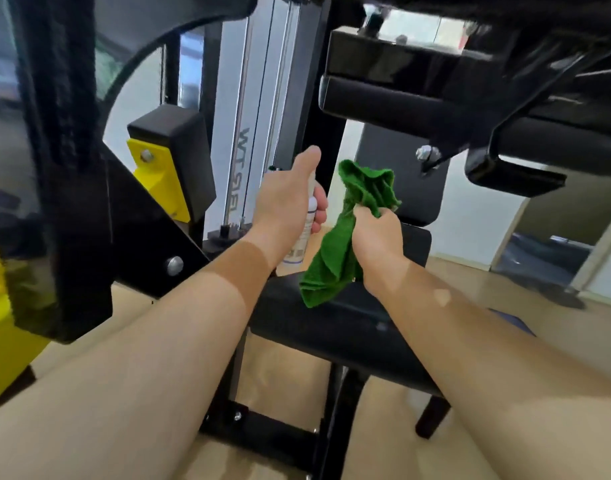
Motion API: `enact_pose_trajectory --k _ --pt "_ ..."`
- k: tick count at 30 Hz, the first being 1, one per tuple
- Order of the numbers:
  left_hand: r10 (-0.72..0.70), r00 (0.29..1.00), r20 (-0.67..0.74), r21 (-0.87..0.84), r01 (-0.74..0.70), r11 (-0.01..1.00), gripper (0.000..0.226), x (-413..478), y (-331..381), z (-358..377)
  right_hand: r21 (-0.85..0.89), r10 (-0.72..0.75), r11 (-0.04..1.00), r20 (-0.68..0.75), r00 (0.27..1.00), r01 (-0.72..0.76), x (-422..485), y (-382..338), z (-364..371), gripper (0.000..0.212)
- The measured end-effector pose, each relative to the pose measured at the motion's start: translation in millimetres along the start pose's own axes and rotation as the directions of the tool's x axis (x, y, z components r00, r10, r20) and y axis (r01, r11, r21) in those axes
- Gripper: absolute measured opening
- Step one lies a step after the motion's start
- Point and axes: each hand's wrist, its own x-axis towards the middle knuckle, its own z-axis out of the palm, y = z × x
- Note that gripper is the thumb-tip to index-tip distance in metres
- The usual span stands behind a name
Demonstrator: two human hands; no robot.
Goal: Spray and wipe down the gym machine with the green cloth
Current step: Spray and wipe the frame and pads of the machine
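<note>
Crumpled green terry cloth (345,233), bunched at its middle, its upper folds fanned and its lower end hanging above the black padded seat (335,327) of the black steel gym machine. White cylindrical spray bottle (302,237), upright, just left of the cloth, above the seat's rear edge.

Mirrored, partly unreadable lettering on the machine's white shroud (240,168).

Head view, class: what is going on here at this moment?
A person is cleaning a gym machine. The left hand grips a white spray bottle, thumb up near its top. The right hand holds a bunched green cloth beside it. Both are held above the black seat, and the cloth is not touching any surface yet.
</note>
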Motion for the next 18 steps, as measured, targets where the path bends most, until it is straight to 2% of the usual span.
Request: enact_pose_trajectory --k 5,9,14,18 --pt "0.084 0.994 0.063 0.010 -0.085 0.996 0.066 32 9 19 -0.005 0.009 1.000 -0.052 0.999 -0.009 11 13 0 0.013" --pt "0.155 0.988 0.012 0.006 -0.155 0.988 0.068 61 13 28 0.077 0.027 0.997 -0.030 0.999 -0.024 31 15 2 0.005" --pt "0.175 0.984 -0.025 0.016 -0.174 0.985 0.063 86 10 38 0.159 0.075 0.984 0.028 0.997 -0.078 42 9 16 0.024" --pt "0.213 0.976 -0.035 0.076 -0.210 0.975 0.055 100 0 39 0.326 0.141 0.931 0.091 0.986 -0.164 45 2 29 0.032"
